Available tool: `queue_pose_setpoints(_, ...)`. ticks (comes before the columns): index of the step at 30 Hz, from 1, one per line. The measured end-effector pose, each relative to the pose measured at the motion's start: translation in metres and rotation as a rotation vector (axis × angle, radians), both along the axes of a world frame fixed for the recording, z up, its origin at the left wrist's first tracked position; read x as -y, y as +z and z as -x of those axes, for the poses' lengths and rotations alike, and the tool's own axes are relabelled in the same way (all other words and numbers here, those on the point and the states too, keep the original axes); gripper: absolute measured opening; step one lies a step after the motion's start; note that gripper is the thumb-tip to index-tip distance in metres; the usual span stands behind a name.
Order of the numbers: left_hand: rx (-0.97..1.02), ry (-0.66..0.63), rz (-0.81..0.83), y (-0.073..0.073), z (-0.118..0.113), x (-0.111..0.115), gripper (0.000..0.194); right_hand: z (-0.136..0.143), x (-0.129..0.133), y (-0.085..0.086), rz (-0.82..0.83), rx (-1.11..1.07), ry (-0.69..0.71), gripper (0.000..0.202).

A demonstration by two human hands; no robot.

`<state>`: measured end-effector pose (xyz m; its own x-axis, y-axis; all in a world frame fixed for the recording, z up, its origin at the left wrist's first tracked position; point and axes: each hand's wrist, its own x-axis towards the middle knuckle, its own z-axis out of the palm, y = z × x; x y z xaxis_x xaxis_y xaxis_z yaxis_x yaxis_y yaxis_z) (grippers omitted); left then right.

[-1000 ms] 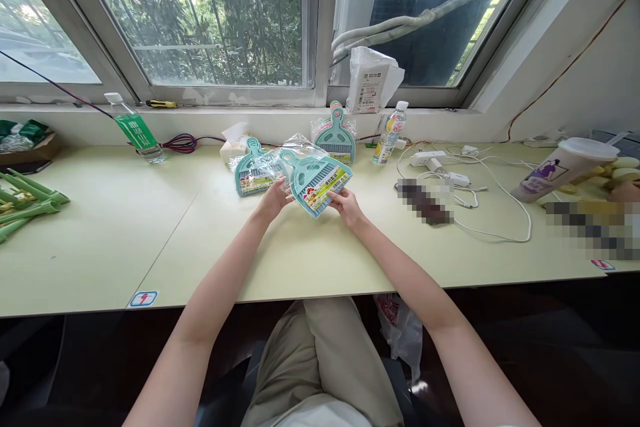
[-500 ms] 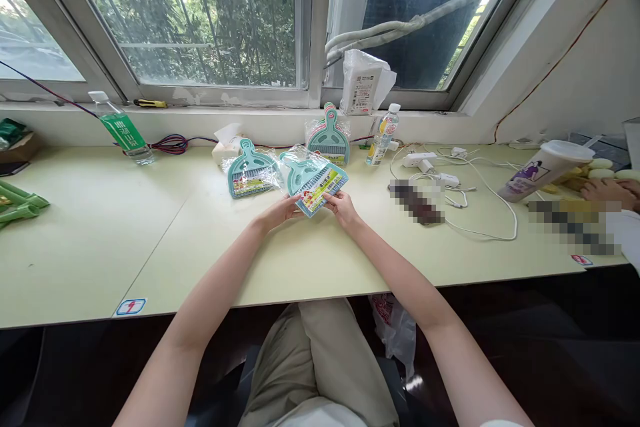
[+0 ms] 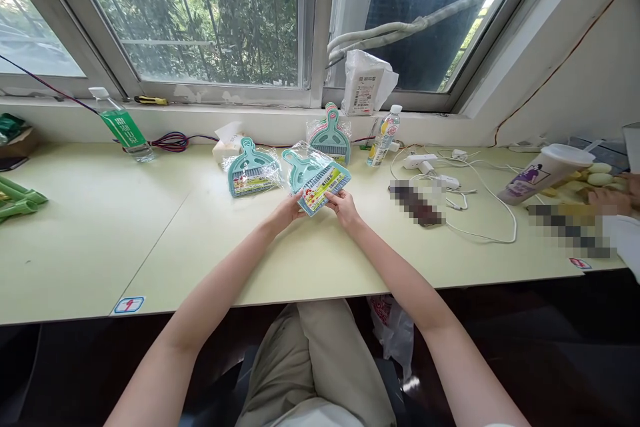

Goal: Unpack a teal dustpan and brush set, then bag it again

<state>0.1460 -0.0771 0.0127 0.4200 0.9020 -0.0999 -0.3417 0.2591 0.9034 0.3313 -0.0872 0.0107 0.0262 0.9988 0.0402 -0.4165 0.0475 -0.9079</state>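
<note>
Both hands gripped the near edge of a teal dustpan-and-brush set (image 3: 317,182) sealed in clear plastic, the left hand (image 3: 289,211) at its near-left corner and the right hand (image 3: 341,205) at its near-right corner, fingers pinched on the wrapper. The set sat just above the pale desk (image 3: 150,227), near its middle. A second packaged set (image 3: 250,173) lay just to the left, and a third (image 3: 329,135) leaned against the sill farther back. A small bottle (image 3: 384,135) stood to the right of that one.
</note>
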Motion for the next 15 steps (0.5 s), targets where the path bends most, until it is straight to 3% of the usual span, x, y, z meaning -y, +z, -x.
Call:
queue_pose_setpoints(3, 0.037, 0.144, 0.001, 0.0, 0.003, -0.007, 0.037, 0.001, 0.001, 0.0, -0.004, 0.015, 0.063, 0.028)
queue_pose_setpoints(5, 0.031, 0.151, -0.003, 0.0, 0.006, -0.008, 0.034, 0.002, 0.002, 0.0, -0.009, 0.022, 0.085, 0.028)
queue_pose_setpoints(12, 0.011, -0.227, 0.0, 0.005, 0.002, 0.007, 0.048, -0.002, 0.0, 0.002, -0.025, -0.004, 0.006, 0.026)
queue_pose_setpoints(15, 0.019, -0.159, -0.029, 0.002, -0.003, 0.007, 0.05, -0.002, 0.0, 0.001, -0.022, -0.011, 0.005, 0.026)
